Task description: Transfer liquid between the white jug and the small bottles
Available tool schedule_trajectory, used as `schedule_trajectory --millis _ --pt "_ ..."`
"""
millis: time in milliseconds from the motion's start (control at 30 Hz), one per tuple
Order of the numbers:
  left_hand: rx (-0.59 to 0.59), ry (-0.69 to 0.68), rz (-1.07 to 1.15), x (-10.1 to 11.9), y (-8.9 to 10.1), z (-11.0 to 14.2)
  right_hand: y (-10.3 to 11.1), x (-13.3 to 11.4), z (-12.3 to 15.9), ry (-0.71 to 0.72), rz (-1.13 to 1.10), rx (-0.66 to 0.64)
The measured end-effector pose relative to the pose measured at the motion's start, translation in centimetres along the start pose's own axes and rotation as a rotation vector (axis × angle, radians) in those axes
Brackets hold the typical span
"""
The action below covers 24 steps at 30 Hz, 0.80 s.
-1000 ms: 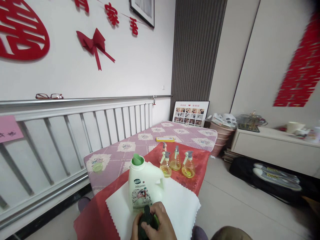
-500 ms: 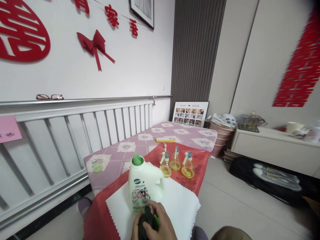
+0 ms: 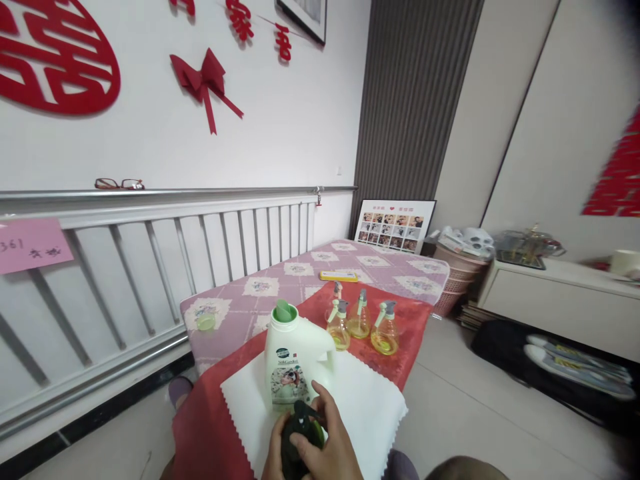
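Observation:
Low in the view, my left hand point(image 3: 273, 452) and my right hand point(image 3: 336, 448) are both closed around a dark green bottle with a black spray top point(image 3: 289, 448). My right thumb lies over its front, and the fingers reach round its far side. Just beyond stands a large pale green jug point(image 3: 300, 353) with a handle, a picture label and a green spout insert in its open mouth. It is upright on a white scalloped cloth point(image 3: 373, 400). Behind it to the right are several clear spray bottles point(image 3: 385, 337) holding a little yellow liquid.
A red cloth point(image 3: 210, 420) lies under the white one, over a table with a purple patterned cover point(image 3: 230, 310). A pale green cap point(image 3: 205, 321) sits at the left, a yellow-edged case point(image 3: 339, 276) at the back. A white railing point(image 3: 220, 247) runs along the left.
The view has turned slightly left, so the scene sits further right. Both hands keep hold of the dark bottle; my right index finger is raised a little more.

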State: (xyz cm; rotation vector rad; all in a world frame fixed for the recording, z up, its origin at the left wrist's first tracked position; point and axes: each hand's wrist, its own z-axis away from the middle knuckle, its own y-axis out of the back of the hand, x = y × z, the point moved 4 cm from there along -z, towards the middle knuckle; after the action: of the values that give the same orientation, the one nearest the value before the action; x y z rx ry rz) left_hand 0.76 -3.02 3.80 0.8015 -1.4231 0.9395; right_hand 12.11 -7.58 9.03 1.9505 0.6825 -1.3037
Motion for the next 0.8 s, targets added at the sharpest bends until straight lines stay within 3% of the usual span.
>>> schedule_trajectory --millis 233,433,667,800 --pt "-0.026 -0.041 0.021 0.74 -0.64 -0.20 -0.32 0.34 0.43 0.089 0.040 -0.011" --pt "0.019 -0.015 -0.025 0.73 -0.13 0.23 -0.42 -0.33 0.17 0.028 0.000 0.005" --pt "0.019 -0.013 -0.041 0.48 -0.20 0.12 -0.84 -0.35 0.57 0.070 -0.077 -0.057" --pt "0.017 -0.022 -0.047 0.56 -0.17 0.12 -0.58 -0.12 0.21 0.054 -0.050 -0.016"
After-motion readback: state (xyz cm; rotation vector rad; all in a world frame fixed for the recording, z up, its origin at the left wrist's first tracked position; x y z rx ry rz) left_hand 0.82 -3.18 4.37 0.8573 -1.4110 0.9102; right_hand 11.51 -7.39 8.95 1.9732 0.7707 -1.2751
